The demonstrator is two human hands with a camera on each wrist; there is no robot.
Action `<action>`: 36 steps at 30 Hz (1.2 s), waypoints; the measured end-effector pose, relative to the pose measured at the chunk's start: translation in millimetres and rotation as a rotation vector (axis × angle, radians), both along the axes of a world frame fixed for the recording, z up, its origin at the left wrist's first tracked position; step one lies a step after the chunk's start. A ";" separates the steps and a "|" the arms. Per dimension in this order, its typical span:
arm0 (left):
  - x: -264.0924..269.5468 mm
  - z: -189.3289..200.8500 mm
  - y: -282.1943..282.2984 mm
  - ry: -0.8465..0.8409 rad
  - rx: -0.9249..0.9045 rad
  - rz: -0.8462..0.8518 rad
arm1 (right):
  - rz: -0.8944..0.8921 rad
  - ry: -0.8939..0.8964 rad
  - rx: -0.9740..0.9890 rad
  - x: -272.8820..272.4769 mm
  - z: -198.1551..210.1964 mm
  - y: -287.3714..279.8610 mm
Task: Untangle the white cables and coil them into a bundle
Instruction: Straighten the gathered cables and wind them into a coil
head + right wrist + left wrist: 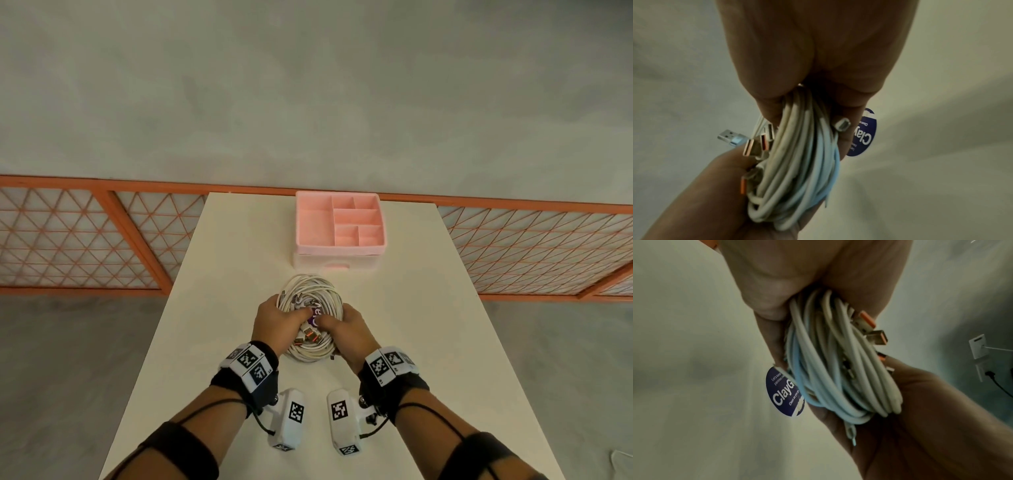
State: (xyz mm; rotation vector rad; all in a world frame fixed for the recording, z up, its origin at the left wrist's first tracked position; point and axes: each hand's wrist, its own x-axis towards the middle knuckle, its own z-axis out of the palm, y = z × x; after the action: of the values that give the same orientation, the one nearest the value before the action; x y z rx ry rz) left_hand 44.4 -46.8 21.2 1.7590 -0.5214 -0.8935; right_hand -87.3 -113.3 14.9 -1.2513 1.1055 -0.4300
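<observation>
A round coil of white cables point(311, 294) sits just above the white table point(212, 308), held between both hands. My left hand point(279, 320) grips its left side, fingers curled round the strands point(834, 356). My right hand point(344, 325) grips the right side of the bundle point(797, 162). Between the two thumbs a round dark blue sticker point(315, 317) lies on the coil; it reads "Clay" in the left wrist view point(784, 392) and the right wrist view point(864, 138). Several USB plugs with orange inserts point(308, 337) stick out near the wrists point(756, 144) point(875, 334).
A pink organiser box point(339, 222) with several empty compartments and a small drawer stands at the table's far edge, just beyond the coil. An orange lattice railing point(102, 240) runs behind the table. The table's side edges slant inward on left and right.
</observation>
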 end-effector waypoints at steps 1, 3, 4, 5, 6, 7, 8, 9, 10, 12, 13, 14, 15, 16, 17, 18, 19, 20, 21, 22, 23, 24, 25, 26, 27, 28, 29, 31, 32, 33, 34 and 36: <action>1.6 -1.7 0.1 -0.020 0.016 -0.001 | -0.004 0.020 -0.004 1.4 -4.2 3.4; 4.4 -7.2 2.1 -0.030 0.048 0.011 | -0.019 0.090 -0.011 5.6 -11.4 8.3; 4.8 -10.6 3.8 -0.024 0.062 0.022 | -0.024 0.119 -0.010 7.3 -13.1 9.6; 4.5 -13.6 5.7 -0.016 0.069 0.032 | -0.013 0.142 -0.012 8.0 -12.7 10.4; 4.5 -17.3 7.6 -0.010 0.070 0.038 | 0.000 0.152 -0.008 8.8 -12.3 11.3; 5.4 -20.7 8.8 -0.006 0.070 0.040 | 0.014 0.164 0.007 9.6 -13.0 11.0; 7.0 -22.9 9.6 -0.007 0.069 0.038 | 0.021 0.169 0.028 10.5 -13.5 11.2; 9.3 -24.3 9.9 -0.008 0.067 0.032 | 0.031 0.171 0.049 11.6 -12.7 12.8; 12.3 -26.2 9.3 -0.015 0.064 0.022 | 0.040 0.169 0.073 12.7 -13.5 14.2; 19.2 -28.9 7.1 -0.055 0.074 -0.007 | 0.086 0.180 0.135 13.5 -15.6 16.1; 22.3 -29.8 5.7 -0.082 0.089 -0.026 | 0.121 0.189 0.155 14.2 -17.5 16.2; 25.0 -30.4 4.4 -0.100 0.105 -0.039 | 0.158 0.194 0.175 14.9 -19.9 15.1; 27.9 -31.1 2.5 -0.107 0.114 -0.044 | 0.200 0.185 0.191 15.9 -17.6 13.4; 31.8 -33.5 -0.2 -0.107 0.123 -0.043 | 0.248 0.185 0.190 17.0 -18.4 8.9; 35.6 -36.0 -2.9 -0.105 0.131 -0.038 | 0.306 0.192 0.166 17.8 -14.4 4.7; 39.3 -39.3 -5.6 -0.098 0.141 -0.031 | 0.372 0.231 0.126 18.8 -13.0 -1.6; 42.7 -43.0 -8.1 -0.089 0.149 -0.024 | 0.433 0.270 0.080 20.1 -14.5 -9.1; 45.6 -46.6 -10.6 -0.082 0.159 -0.016 | 0.481 0.313 0.047 21.8 -17.7 -17.5; 48.1 -49.9 -12.4 -0.079 0.171 -0.003 | 0.509 0.371 0.024 24.0 -21.2 -26.5; 50.3 -53.5 -14.7 -0.080 0.186 0.014 | 0.523 0.423 0.029 27.8 -26.7 -36.7; 52.6 -57.2 -16.9 -0.085 0.201 0.029 | 0.518 0.451 0.033 31.8 -30.4 -47.5; 54.5 -60.5 -19.5 -0.092 0.218 0.037 | 0.488 0.462 0.056 35.8 -36.8 -59.4; 55.8 -63.8 -21.6 -0.099 0.234 0.039 | 0.439 0.450 0.084 39.3 -39.6 -69.9; 57.0 -67.2 -23.5 -0.106 0.249 0.042 | 0.384 0.419 0.111 42.0 -44.5 -79.4; 58.2 -70.2 -25.6 -0.114 0.261 0.043 | 0.337 0.384 0.129 43.1 -45.9 -89.0; 58.9 -72.5 -27.5 -0.121 0.275 0.044 | 0.298 0.351 0.131 43.1 -50.6 -98.8; 59.0 -74.6 -29.0 -0.124 0.287 0.046 | 0.256 0.312 0.130 42.2 -56.5 -108.2; 58.1 -76.2 -31.9 -0.134 0.305 0.050 | 0.123 0.215 0.155 39.3 -62.7 -124.8; 57.7 -76.1 -33.5 -0.144 0.312 0.048 | 0.030 0.155 0.172 37.9 -65.3 -132.1; 57.3 -75.6 -34.8 -0.154 0.317 0.045 | -0.067 0.095 0.186 36.4 -65.9 -137.8; 57.1 -74.7 -36.0 -0.159 0.324 0.043 | -0.156 0.036 0.203 35.7 -67.5 -142.8; 56.8 -73.5 -37.5 -0.157 0.328 0.042 | -0.285 -0.076 0.250 37.1 -71.3 -150.9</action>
State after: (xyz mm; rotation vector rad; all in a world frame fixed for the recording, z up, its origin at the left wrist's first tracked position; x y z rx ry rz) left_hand 101.2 -84.3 -52.3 2.1426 -0.4559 -0.8512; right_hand -50.2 -264.2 -56.4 -0.8553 1.2361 -0.5311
